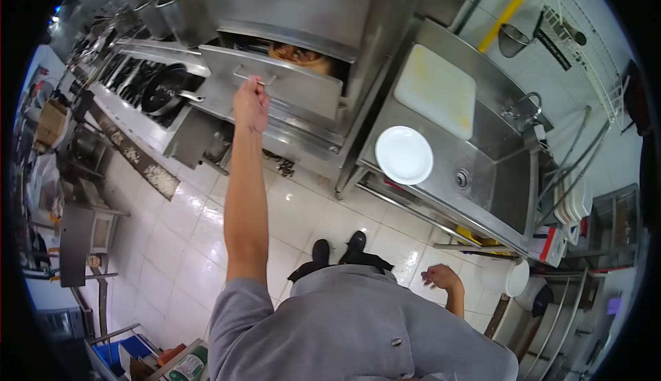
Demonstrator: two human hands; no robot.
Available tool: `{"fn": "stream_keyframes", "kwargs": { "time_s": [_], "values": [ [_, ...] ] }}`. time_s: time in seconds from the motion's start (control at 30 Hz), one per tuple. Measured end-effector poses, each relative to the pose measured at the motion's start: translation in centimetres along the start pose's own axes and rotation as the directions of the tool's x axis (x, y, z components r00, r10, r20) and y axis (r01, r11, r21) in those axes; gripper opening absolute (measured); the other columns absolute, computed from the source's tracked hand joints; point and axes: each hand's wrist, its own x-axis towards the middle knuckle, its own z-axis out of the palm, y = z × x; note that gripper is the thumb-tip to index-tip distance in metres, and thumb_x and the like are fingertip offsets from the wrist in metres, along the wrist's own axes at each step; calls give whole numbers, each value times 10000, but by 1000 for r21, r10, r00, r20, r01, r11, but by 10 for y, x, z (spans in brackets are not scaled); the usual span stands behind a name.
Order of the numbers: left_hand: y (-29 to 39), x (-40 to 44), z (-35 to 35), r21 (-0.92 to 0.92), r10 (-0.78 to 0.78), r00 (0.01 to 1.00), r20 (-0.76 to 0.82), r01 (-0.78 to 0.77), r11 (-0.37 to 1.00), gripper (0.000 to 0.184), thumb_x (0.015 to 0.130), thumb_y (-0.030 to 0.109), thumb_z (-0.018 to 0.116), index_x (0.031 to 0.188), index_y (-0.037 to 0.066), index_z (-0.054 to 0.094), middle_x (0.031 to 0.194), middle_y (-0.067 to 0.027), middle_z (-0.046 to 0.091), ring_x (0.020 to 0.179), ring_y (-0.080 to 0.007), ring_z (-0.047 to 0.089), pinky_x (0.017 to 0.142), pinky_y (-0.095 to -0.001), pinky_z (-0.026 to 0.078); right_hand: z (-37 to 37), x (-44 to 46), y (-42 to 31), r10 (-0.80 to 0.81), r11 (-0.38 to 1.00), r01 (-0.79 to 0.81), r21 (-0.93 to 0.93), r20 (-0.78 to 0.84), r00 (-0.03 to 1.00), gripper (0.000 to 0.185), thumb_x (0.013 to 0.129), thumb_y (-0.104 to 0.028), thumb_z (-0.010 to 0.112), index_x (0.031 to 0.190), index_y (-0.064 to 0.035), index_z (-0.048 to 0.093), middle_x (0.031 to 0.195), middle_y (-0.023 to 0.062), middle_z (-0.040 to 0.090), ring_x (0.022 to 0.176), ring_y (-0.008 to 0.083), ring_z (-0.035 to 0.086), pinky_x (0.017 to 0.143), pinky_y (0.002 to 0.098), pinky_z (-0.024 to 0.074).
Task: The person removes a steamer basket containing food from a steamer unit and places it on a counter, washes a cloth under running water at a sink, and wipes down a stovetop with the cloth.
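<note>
My left hand (251, 106) reaches forward with its fingers closed around the bar handle (256, 78) of a steel oven door (303, 92). The door stands partly open, tilted outward at its top. Through the gap a pan of browned food (299, 56) shows inside under a warm light; its exact kind is unclear. Down by my right side hangs my right hand (444, 278), fingers loosely bent and apart, with nothing visible in it.
Right of the oven is a steel sink (502, 181), with a white plate (404, 155) and a cutting board (437, 90) on its drainboard. A frying pan (164, 90) sits on the stove to the left. Pale debris (160, 178) lies along a floor strip.
</note>
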Motion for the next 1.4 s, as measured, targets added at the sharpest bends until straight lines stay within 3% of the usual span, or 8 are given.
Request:
{"fn": "stream_keyframes", "kwargs": {
  "time_s": [0.07,0.13,0.27,0.4,0.47,0.63,1.33,1.4],
  "values": [
    [2,-40,-14,24,16,999,-29,-16,1000,177,947,188,494,875,37,551,617,25,420,488,-59,329,453,-219,291,-19,8,-46,114,993,-113,41,-32,993,188,789,-255,603,895,-103,631,880,177,636,875,365,598,733,469,489],
    [180,-40,-31,308,138,990,41,-144,940,176,951,180,487,877,34,552,622,24,422,493,-60,320,465,-218,290,-10,94,-235,-72,960,165,228,-370,926,168,804,-250,579,825,-88,622,830,179,633,829,366,604,694,484,480],
    [230,-85,-36,340,215,974,69,-226,913,176,952,177,489,877,30,551,626,23,431,499,-61,322,483,-215,299,-151,104,-319,-2,847,411,338,-771,637,198,842,-203,534,804,-19,597,697,220,591,693,421,567,624,455,458],
    [252,-121,-60,337,214,976,32,-212,917,170,948,175,500,873,30,551,627,19,445,502,-61,333,482,-218,307,-250,103,-409,-217,543,757,364,-810,545,181,837,-152,537,842,13,613,649,157,618,538,237,607,500,350,457],
    [268,-138,-61,350,203,979,20,-198,916,169,946,177,506,872,31,550,625,17,450,503,-61,339,483,-217,309,-274,98,-461,-309,242,645,725,-573,759,215,852,-189,555,856,14,624,665,123,635,537,172,605,467,293,456],
    [262,-140,-67,356,211,977,39,-211,910,171,943,182,514,877,28,547,625,13,455,513,-61,348,492,-214,307,-299,89,-534,-451,271,464,843,-314,835,320,875,-234,563,875,86,575,672,135,619,490,152,576,423,258,481],
    [261,-137,-73,285,178,983,42,-182,941,166,947,173,502,921,13,535,662,6,467,538,-64,348,505,-203,309,-334,133,-578,-202,390,440,809,-391,898,395,860,-248,572,878,147,568,722,201,626,499,230,621,398,291,507],
    [261,-139,-72,283,170,984,44,-175,943,165,947,173,502,921,14,536,660,7,465,539,-64,346,507,-202,308,-343,122,-581,-186,551,447,704,-419,889,379,870,-236,565,817,139,578,662,181,619,464,205,603,392,290,502]
  ]
}}
